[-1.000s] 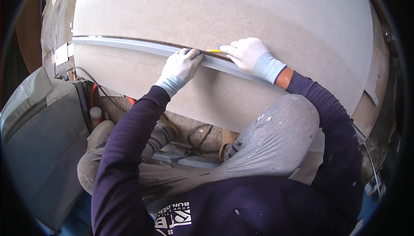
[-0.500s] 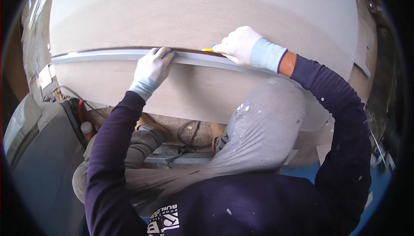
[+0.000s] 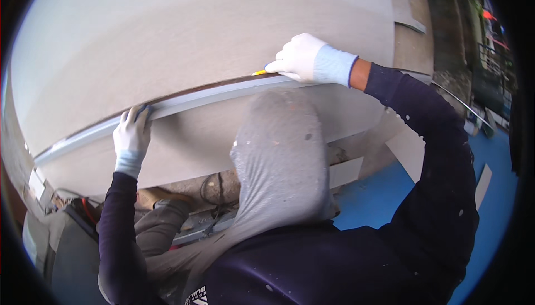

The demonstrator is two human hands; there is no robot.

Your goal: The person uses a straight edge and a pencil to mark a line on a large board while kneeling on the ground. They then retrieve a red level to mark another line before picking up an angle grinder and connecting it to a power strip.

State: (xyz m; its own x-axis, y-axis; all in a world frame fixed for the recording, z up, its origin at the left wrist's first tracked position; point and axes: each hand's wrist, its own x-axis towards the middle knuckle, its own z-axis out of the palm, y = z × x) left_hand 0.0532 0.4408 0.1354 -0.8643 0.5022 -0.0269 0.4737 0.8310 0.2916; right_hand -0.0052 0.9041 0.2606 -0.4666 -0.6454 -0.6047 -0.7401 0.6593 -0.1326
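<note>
Looks like a rough building-site sort of work area from my remote seat. Biggest giveaway: a huge, flat, pale beige-grey sheet filling a good chunk of my head view, with a long silver metal bar lying across it. Flat white board-like pieces are scattered about, one on a smooth bright blue floor covering. I've also got a thin black cable looping over gritty grey-brown ground, plus paint-flecked grey trousers. Upper right there's some green, kinda outdoorsy, but too blurry to tell.
</note>
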